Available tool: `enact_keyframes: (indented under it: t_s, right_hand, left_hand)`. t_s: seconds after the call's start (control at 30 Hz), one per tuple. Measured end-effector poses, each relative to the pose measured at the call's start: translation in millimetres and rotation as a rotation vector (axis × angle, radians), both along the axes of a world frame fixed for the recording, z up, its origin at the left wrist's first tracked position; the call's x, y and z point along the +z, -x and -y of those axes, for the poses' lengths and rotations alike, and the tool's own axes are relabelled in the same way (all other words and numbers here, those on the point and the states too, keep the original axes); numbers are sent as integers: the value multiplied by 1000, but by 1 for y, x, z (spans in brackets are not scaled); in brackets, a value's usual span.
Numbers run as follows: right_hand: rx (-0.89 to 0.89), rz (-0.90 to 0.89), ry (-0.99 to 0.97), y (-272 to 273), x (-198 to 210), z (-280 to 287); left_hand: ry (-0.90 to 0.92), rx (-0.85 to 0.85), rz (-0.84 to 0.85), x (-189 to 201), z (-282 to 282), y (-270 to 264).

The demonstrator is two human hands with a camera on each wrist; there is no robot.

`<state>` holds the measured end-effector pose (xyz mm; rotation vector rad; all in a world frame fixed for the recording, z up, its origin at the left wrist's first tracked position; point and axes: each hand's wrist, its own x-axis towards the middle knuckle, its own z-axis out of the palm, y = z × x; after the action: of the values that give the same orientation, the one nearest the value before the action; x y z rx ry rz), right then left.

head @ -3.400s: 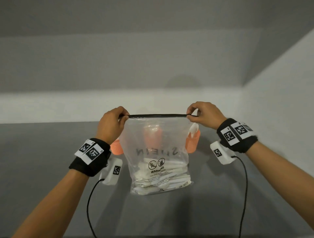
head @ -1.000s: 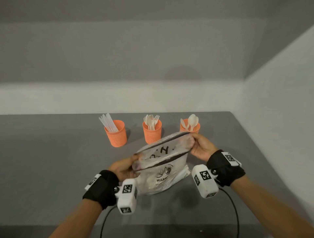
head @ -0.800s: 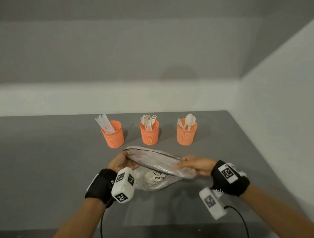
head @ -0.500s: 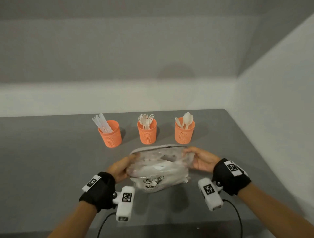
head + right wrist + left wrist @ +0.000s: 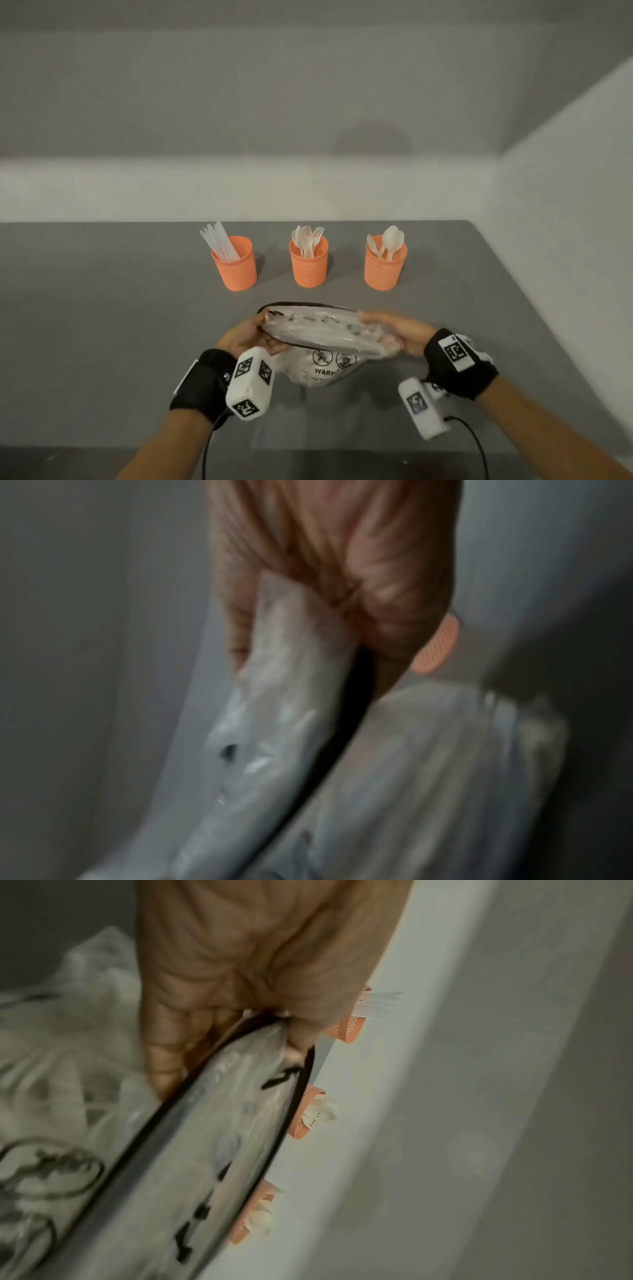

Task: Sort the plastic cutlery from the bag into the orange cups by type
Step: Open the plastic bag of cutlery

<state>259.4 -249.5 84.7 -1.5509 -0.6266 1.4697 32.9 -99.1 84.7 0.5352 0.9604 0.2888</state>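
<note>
A clear plastic bag (image 5: 320, 346) with a black zip rim and white cutlery inside lies low over the grey table (image 5: 102, 325). My left hand (image 5: 245, 337) pinches the bag's left rim corner (image 5: 274, 1031). My right hand (image 5: 399, 330) grips the bag's right end (image 5: 294, 647). Behind the bag stand three orange cups in a row: the left cup (image 5: 235, 263) holds knives, the middle cup (image 5: 309, 262) holds forks, the right cup (image 5: 385, 263) holds spoons. The bag's mouth is slightly apart between my hands.
A pale wall (image 5: 565, 222) runs along the table's right edge and another behind the cups. Bare table surface lies to the left of the cups and the bag. Wrist camera cables (image 5: 476, 445) hang near the front edge.
The bag was held up high by its rim; both hands have brought it down to the table in front of the cups and turned the rim flatter.
</note>
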Motion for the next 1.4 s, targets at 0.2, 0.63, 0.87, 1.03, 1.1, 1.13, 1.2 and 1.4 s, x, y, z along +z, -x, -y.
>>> enact_keyframes:
  t_s: [0.2,0.63,0.87,1.03,1.1,1.13,1.2,1.4]
  right_hand:
    - [364,251,55,14,-6,15]
    - [-577,-655,-172,-20,-11,-11]
    - [-418,-533,-90,-11,-8,-13]
    - [55,-73,164,7,9,10]
    - [-4,-127,189,12,6,14]
    - [-43,-156,185,15,7,16]
    - [-84,-199,141,18,2,16]
    - [-196,503,37,15,-20,15]
  left_hand:
    - [41,100,35,-8,17,-23]
    - [-699,-681,-203,-22,22,-2]
    - [-317,-274,-176,-33,6,3]
    - [-76,-45,-124,-39,-7,-5]
    - [-50,-49,-126,-37,-4,-14]
    - [-18,-40,-120,-36,-2,-18]
    - [-67,-30,-141,-36,1,-26]
    - [-906,88,-552,-35,13,-30]
